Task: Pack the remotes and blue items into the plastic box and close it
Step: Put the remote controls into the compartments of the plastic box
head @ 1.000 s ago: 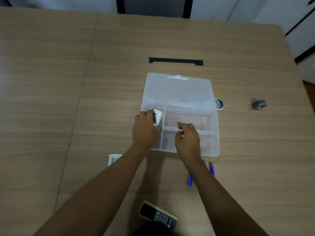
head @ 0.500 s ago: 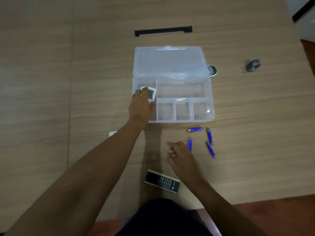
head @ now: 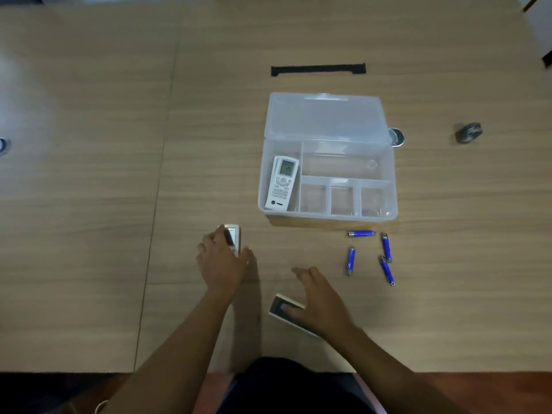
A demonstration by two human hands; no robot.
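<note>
Wood table (head: 89, 204) holds an open box (head: 385, 204) with one remote (head: 282, 182) inside. Left hand (head: 221, 264) grips a small remote (head: 234, 239); right hand (head: 319, 300), fingers spread, presses a dark remote (head: 277, 309). Blue pens (head: 385, 249) lie near.

Tabletop (head: 89, 204): pale wood-grain finish, matt, smooth, with fine seams between panels.
Plastic box (head: 328, 215): clear plastic, faintly frosted, smooth; hinged lid (head: 325, 118) of the same stuff, with a soft sheen.
Remote in the box (head: 282, 182): white plastic, satin, with a grey glossy screen.
Four blue items (head: 361, 233): glossy blue bodies with silvery metal-looking ends.
Strip beyond the box (head: 318, 69): black, matt.
</note>
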